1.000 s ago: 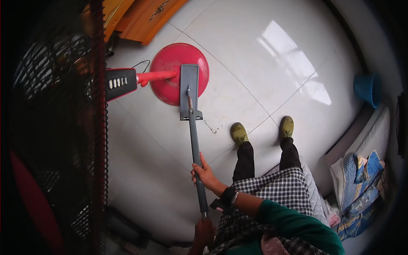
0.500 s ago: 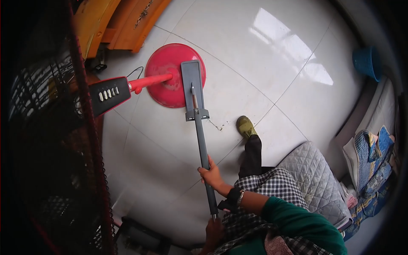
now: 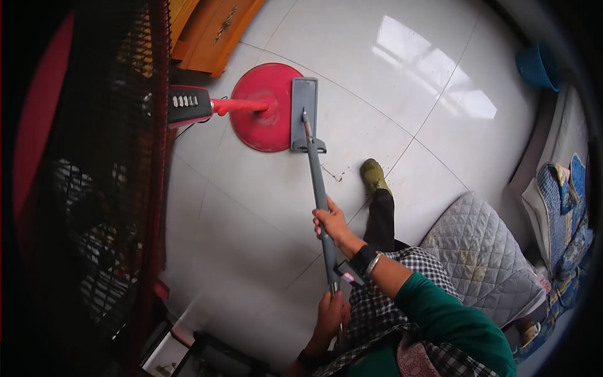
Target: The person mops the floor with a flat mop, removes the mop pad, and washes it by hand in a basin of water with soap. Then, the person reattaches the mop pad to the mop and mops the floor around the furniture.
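Observation:
A flat mop with a grey rectangular head (image 3: 304, 103) and a long grey handle (image 3: 318, 179) runs up from my body. My right hand (image 3: 333, 221) wraps around the middle of the handle. Lower down, my left hand (image 3: 331, 312) is closed around it near the metal section. The mop head overlaps the right edge of the red round base (image 3: 257, 129) of a standing fan; I cannot tell whether it touches the base. Crumbs of dirt (image 3: 333, 174) lie on the tiles below the mop head.
The fan's dark grille (image 3: 125, 207) fills the left side, with its control panel (image 3: 188, 104) beside it. Orange wooden furniture (image 3: 217, 34) stands at the top. A grey quilted pad (image 3: 480, 257), folded fabric (image 3: 556, 207) and a blue basket (image 3: 537, 67) are on the right. My green shoe (image 3: 374, 174) is on the floor.
The mop head has slid right across the fan base to its edge. My left hand has come more clearly into view, and the whole view has shifted slightly.

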The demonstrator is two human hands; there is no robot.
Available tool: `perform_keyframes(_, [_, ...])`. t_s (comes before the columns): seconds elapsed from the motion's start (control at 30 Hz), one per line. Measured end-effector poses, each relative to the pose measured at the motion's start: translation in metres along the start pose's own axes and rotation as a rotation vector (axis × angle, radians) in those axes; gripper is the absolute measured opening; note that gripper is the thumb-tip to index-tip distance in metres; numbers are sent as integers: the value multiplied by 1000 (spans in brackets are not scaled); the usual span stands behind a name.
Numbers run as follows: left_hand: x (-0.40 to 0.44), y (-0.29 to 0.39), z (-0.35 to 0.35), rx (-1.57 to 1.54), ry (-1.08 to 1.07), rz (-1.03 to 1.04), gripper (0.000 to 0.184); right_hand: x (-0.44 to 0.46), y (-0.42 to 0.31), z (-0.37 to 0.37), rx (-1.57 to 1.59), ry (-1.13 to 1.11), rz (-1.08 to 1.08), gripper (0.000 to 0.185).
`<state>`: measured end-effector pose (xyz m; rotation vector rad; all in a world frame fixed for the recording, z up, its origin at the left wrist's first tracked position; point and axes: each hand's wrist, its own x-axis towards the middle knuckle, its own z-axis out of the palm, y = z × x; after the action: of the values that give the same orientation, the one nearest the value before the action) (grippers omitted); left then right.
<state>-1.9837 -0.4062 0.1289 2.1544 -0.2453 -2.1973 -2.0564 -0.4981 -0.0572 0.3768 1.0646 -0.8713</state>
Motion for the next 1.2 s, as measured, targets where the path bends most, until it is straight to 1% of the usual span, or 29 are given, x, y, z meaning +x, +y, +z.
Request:
perform_keyframes(0.03, [5,4,4,2,2,3,22,4,-1,-2,13,-10,-12,79])
perform_keyframes(0.1, [9,-1,6,72,-32,72,27,14,0,-11,-40,-45,10,78])
perform_keyframes(0.17, [6,6,10,42,-47,75,27,10,-8,-7,-18,-52,5,77])
perform_keyframes(0.23, [14,11,11,21,-62,80,28,14,-17,-5,-30,-36,-50,32])
perform_keyframes(0.3, [26,12,13,-89,-116,144,23,21,-31,-2,-57,-64,-61,32])
perform_keyframes(0.33, [34,17,14,-104,-96,150,23,28,-38,-3,-90,-89,-76,32])
perform_keyframes(0.37, [47,19,11,-135,-148,205,24,36,-49,-1,-88,-87,-82,32])
perform_keyframes(0.43, [74,36,4,-106,-202,271,25,60,-67,10,-181,-77,-129,50])
perform_keyframes(0.47, [81,48,4,-140,-199,282,25,68,-71,17,-170,-72,-137,50])
perform_keyframes(0.5, [86,53,4,-179,-201,298,25,80,-72,22,-197,-31,-206,46])
perform_keyframes(0.53, [88,52,-2,-216,-217,269,24,84,-70,26,-223,14,-273,42])
perform_keyframes(0.57, [88,42,-10,-206,-228,264,24,83,-61,25,-218,10,-277,50])
perform_keyframes(0.63, [82,9,-35,-162,-198,177,24,87,-22,9,-267,-55,-250,67])
perform_keyframes(0.7, [64,-34,-68,-124,-200,152,23,71,33,3,-231,23,-233,74])
perform_keyframes(0.77, [29,-56,-99,-20,-181,129,22,44,83,11,-197,87,-188,77])
perform_keyframes(0.8, [18,-62,-115,-10,-188,126,22,35,106,18,-176,78,-166,78])
perform_keyframes(0.87, [2,-70,-146,-10,-47,10,22,21,139,38,-136,57,-117,79])
perform_keyframes(0.97, [-15,-70,-189,25,4,2,21,24,188,73,-51,39,-78,80])
perform_keyframes(1.07, [-18,-68,-221,5,5,29,21,31,215,105,-27,0,-20,81])
perform_keyframes(1.1, [-21,-64,-230,-24,-2,49,22,34,221,115,-22,-5,-24,81])
perform_keyframes(1.2, [-28,-46,-243,18,40,107,23,48,230,142,-76,1,-41,81])
